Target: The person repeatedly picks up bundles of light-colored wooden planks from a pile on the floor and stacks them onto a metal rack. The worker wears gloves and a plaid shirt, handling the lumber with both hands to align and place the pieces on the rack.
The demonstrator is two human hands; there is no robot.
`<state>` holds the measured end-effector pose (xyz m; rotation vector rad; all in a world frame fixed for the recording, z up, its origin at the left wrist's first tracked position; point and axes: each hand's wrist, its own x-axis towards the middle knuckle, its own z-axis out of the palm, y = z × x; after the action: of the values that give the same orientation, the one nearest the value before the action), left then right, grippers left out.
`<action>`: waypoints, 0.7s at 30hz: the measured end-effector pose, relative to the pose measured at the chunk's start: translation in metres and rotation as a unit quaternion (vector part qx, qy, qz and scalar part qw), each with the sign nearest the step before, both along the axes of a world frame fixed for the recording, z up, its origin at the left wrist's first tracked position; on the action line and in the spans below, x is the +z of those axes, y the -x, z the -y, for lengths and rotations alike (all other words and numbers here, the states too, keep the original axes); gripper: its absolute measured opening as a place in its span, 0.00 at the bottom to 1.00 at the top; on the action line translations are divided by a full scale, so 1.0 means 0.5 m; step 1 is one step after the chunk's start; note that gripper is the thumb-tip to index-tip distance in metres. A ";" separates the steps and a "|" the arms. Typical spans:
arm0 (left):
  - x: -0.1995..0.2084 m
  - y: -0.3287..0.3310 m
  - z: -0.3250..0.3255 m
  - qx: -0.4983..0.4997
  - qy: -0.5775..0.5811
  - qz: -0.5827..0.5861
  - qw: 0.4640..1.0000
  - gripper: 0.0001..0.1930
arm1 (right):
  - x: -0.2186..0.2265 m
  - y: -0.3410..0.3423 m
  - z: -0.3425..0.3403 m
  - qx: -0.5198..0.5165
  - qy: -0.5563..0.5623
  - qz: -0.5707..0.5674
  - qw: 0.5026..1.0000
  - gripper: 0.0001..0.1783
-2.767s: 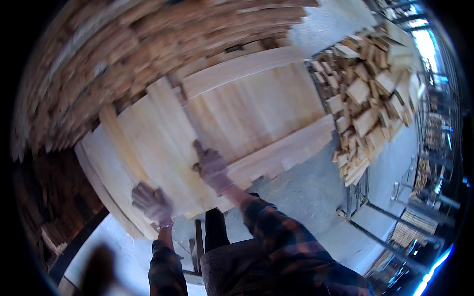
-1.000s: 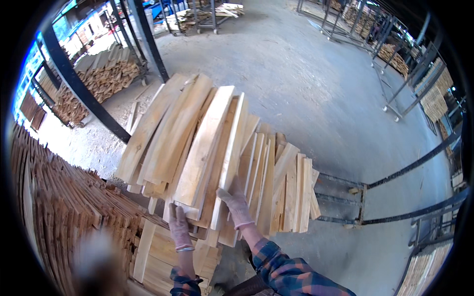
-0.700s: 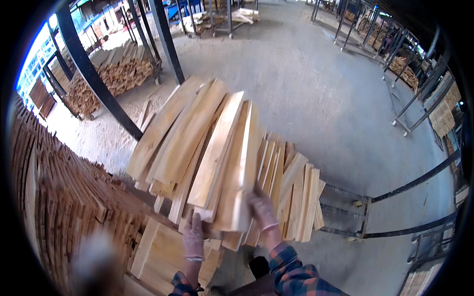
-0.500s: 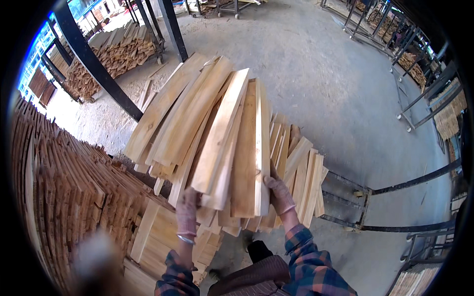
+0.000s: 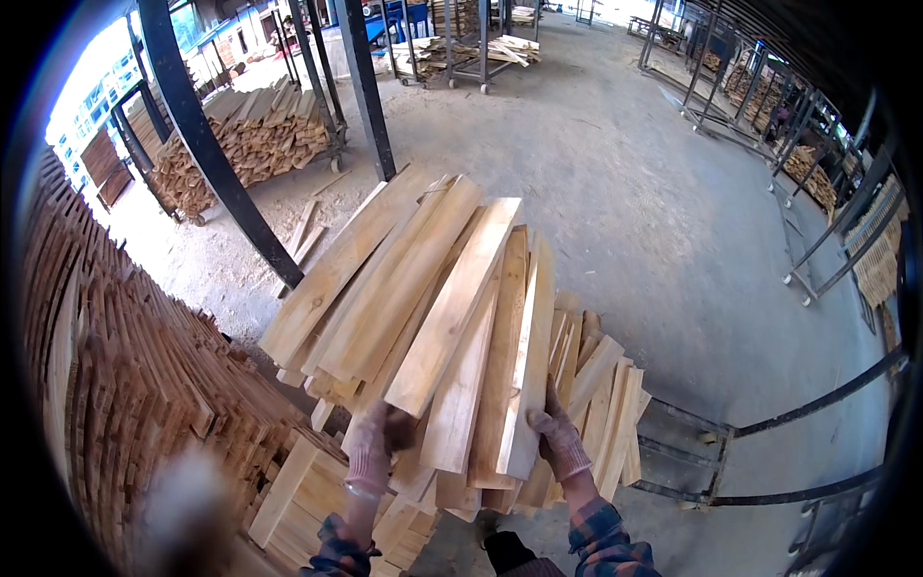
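Note:
Pale wooden boards point(image 5: 461, 375) lie in a loose, fanned pile in front of me, their near ends uneven. My left hand point(image 5: 371, 450), in a pinkish work glove with a bracelet at the wrist, curls around the near end of a board on the left of the middle group. On the other side, my right hand point(image 5: 561, 439), also gloved, presses its thumb and fingers against the side of the rightmost board point(image 5: 527, 375) of that group. The boards between my hands stay against the pile. Part of each hand's fingers is hidden by wood.
A tall stack of rough brown boards point(image 5: 144, 385) rises on the left. More pale boards point(image 5: 606, 404) lie just right of my right hand. Black metal posts point(image 5: 370, 96) stand beyond the pile; a black wheeled frame point(image 5: 721, 462) is at right. Another lumber stack point(image 5: 250, 144) sits farther back.
The view has tilted up, so the pile and hands sit lower in the picture. Between my hands the boards have spread slightly, baring more of a pinkish board. Both hands remain at the near ends.

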<state>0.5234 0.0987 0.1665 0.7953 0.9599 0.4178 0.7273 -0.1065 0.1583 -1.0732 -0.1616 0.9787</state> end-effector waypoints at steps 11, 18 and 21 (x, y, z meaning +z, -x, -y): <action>-0.067 -0.090 0.003 -0.068 -0.378 -0.279 0.880 0.35 | -0.019 0.008 -0.014 -0.030 -0.016 0.013 0.999 0.51; -0.017 -0.113 0.049 -0.146 -0.387 -0.314 0.854 0.47 | -0.045 -0.006 -0.031 0.012 0.033 -0.087 0.996 0.37; -0.023 -0.109 0.073 -0.132 -0.420 -0.275 0.855 0.47 | -0.040 0.004 -0.035 -0.009 0.026 -0.056 0.998 0.37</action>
<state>0.5780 0.0622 0.1550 1.9035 1.1718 0.3677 0.7252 -0.0890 0.1384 -1.0627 -0.0354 1.0294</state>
